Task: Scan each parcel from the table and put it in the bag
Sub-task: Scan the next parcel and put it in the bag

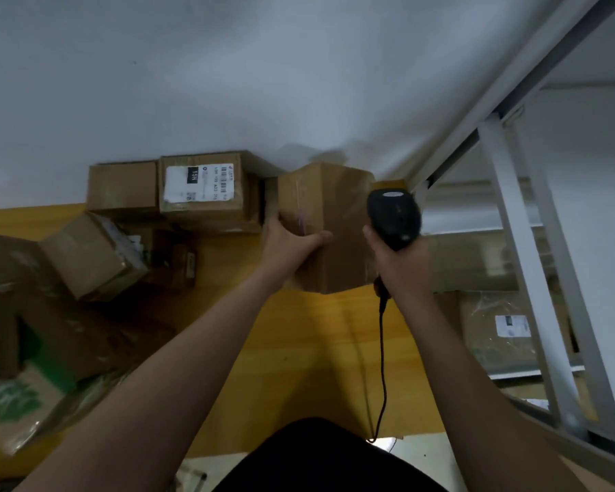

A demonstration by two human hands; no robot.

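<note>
While left fingers [277,222] grip brown parcel [331,207] (taped seam), right fingers [369,233] clasp scanner [393,214].

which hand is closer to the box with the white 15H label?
Left. The left hand grips a plain parcel just right of the labelled box; the right hand holds the scanner farther right, beyond that parcel.
</note>
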